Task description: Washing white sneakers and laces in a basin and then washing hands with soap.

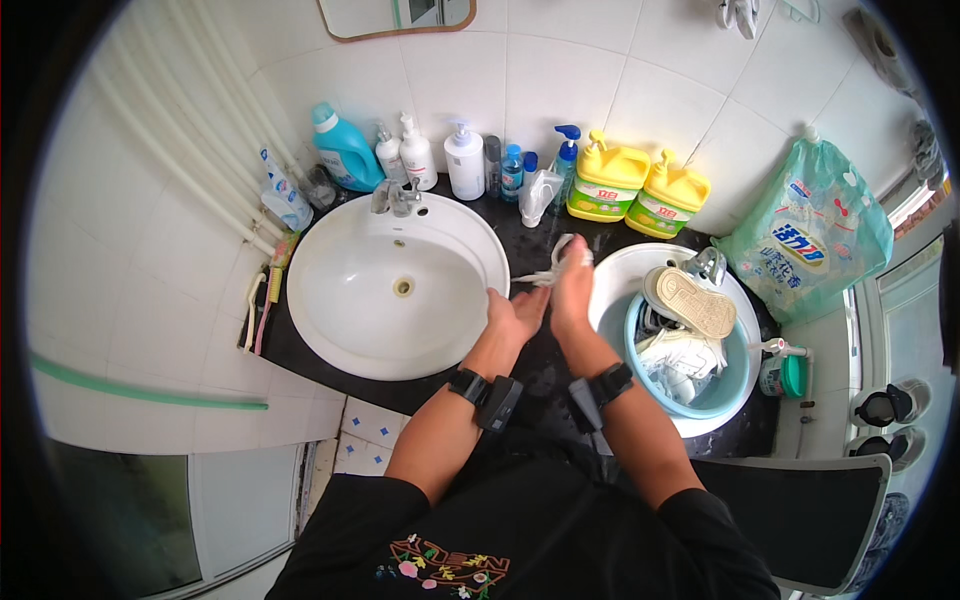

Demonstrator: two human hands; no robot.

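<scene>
Between two washbasins, my right hand (573,289) is raised with white shoelaces (556,268) looped around its fingers. My left hand (516,315) lies palm up beside it, its fingertips close to the hanging lace ends; whether they touch is unclear. To the right, a light blue plastic basin (739,394) sits in the right washbasin (609,279). It holds soapy water and a white shoe (684,352). Another shoe, its beige sole (696,302) facing up, rests at the basin's back edge under the faucet.
The left washbasin (345,330) has a chrome faucet (396,198). Along the wall stand a blue detergent bottle (346,154), pump bottles (465,161) and yellow dish soap jugs (609,180). A green detergent bag (814,232) is at the right; brushes (274,289) lie at the counter's left edge.
</scene>
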